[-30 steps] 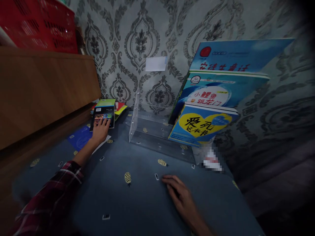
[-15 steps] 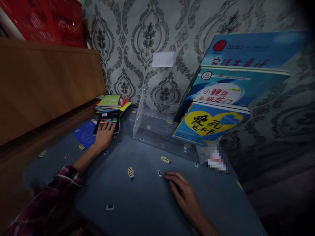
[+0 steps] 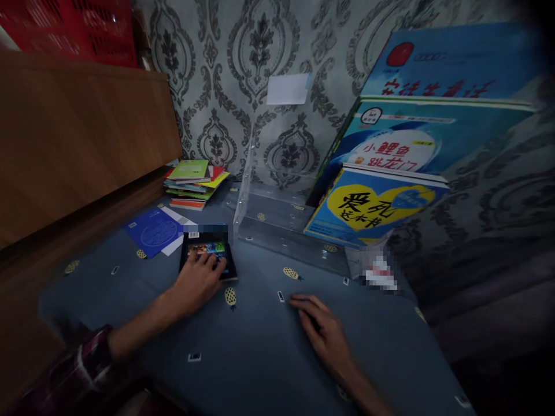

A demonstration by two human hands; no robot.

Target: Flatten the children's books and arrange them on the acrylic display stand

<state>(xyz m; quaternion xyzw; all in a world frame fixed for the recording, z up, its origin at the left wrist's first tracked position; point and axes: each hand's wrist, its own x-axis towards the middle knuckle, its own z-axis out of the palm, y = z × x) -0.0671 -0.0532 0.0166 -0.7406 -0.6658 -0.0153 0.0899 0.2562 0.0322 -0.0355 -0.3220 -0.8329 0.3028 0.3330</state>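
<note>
My left hand (image 3: pixel 202 278) lies with its fingers spread on the cover of a black book (image 3: pixel 210 238), which rests flat on the blue-grey tablecloth (image 3: pixel 247 352). Bright pictures show on the cover around the fingertips. My right hand (image 3: pixel 323 326) rests on the cloth to the right, fingers stretched out and holding nothing. Beyond the hands stands a clear acrylic book rack (image 3: pixel 277 245). Its right part bears several blue books in tiers, with a blue book with a yellow heart (image 3: pixel 373 208) lowest in front.
A stack of colourful books (image 3: pixel 195 179) sits at the back left by a wooden cabinet (image 3: pixel 82 144). A blue booklet (image 3: pixel 154 230) and white paper lie left of the black book. On the cabinet stands a red basket (image 3: pixel 73 34). Patterned wallpaper covers the wall behind.
My left hand has drawn the black book away from the stack, nearer and to the right across the cloth. The right hand stays where it was. The view has shifted slightly.
</note>
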